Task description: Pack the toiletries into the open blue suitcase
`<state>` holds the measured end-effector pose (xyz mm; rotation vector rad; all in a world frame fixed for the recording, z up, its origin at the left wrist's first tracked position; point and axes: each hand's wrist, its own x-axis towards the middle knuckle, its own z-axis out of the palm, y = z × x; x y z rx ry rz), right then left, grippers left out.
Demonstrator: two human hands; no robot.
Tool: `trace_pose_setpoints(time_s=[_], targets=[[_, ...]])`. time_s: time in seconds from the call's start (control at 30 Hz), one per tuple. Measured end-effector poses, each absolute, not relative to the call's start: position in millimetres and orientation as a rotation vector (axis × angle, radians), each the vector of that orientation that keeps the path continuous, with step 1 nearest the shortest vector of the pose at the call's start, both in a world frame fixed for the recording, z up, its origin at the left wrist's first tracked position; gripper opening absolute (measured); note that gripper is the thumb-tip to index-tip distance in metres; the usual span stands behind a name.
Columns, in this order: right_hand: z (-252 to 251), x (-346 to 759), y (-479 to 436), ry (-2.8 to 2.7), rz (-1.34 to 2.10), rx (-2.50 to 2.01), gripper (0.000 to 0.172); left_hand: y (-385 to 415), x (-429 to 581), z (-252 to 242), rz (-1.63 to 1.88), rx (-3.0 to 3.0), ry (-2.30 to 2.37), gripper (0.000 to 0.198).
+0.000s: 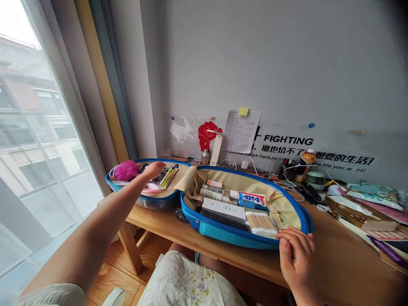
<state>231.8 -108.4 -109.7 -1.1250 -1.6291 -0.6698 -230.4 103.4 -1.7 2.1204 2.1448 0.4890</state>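
Item: blue hard-shell case (pixel 223 236), lying opened flat in two halves on a wooden desk (pixel 334 259), at centre frame. Left half (pixel 153 202), centre left: holds a pink bath pouf (pixel 126 171), a bundle of green and pink pens (pixel 170 177) and small flat articles too indistinct to name. Right half (pixel 296 208), beige-lined: holds a white-and-blue tube (pixel 251 198), a long white carton (pixel 223 208) on top of a dark box, small bottles laid on their sides behind it, and a clear box of cotton swabs (pixel 261 223) at the near right corner. Left hand (pixel 155 169): arm stretched from lower left across to the left half, fingers extended over the pens beside the pouf, nothing seen in its grasp; whether it touches the contents cannot be told. Right hand (pixel 297 255): lower right, fingers bent with their tips on the near rim of the right half, just beside the swabs; thumb hidden, so a grip cannot be confirmed. The two hands are well apart. Surroundings: window (pixel 38 127) with sheer curtain at left; on the wall, a printed sheet (pixel 240 131) with a yellow sticky note (pixel 243 111) and a red fist sticker (pixel 208 134); assorted clutter on the desk at right; floral cloth (pixel 188 280) on the lap at bottom centre.
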Motion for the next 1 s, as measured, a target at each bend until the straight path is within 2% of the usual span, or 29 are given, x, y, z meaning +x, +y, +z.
trace_pose_setpoints(time_s=[0.2,0.5,0.83,1.0], targets=[[-109,233,-110,-1.640,-0.659,-1.152,0.029,117,-275,-27,0.033,2.022,2.301,0.035],[-110,230,-112,-1.621,-0.673,-1.153,0.026,119,-298,-37,-0.398,2.132,2.272,0.037],[-111,231,-113,-1.626,-0.642,-1.189,0.023,118,-301,-38,-0.354,2.254,2.265,0.036],[-113,237,-106,-1.655,-0.729,-1.195,0.035,113,-300,-41,-0.221,2.281,2.280,0.037]])
